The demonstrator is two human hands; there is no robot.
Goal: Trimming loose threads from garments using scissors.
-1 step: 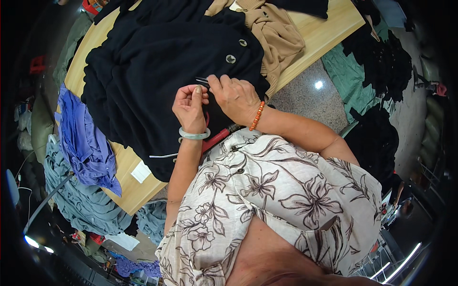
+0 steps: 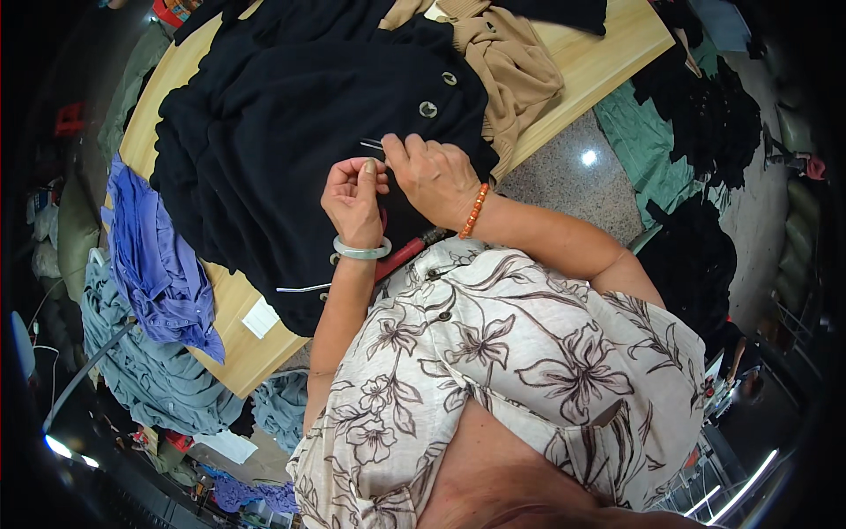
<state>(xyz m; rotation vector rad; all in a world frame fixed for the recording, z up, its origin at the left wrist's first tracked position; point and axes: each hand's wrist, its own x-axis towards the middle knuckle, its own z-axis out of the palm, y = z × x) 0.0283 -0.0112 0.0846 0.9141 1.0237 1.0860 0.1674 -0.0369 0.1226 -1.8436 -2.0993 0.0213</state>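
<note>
A black knit garment [image 2: 264, 132] with round buttons [image 2: 427, 109] lies spread over the table in front of me. Above its near part my left hand [image 2: 354, 201] is closed, thumb and forefinger pinched together; whatever they hold is too small to make out. Close beside it on the right, my right hand [image 2: 434, 176] grips a slim two-pointed metal tool [image 2: 371, 143]. Its tips stick out to the left, just above the left fingertips; I cannot tell tweezers from thread snips. A red handle-like piece [image 2: 404, 256] lies near my waist, partly hidden by my left wrist.
A tan knit garment [image 2: 507, 75] lies beyond my right hand on the wooden table [image 2: 608, 44]. Purple garments [image 2: 163, 256] hang over its left edge, above grey-blue ones [image 2: 167, 379]. A thin pale rod [image 2: 301, 289] shows left of my left forearm. Green cloth [image 2: 648, 150] lies at right.
Both hands have shifted very slightly, the left a little to the right, the right a touch away from me. The grips look the same.
</note>
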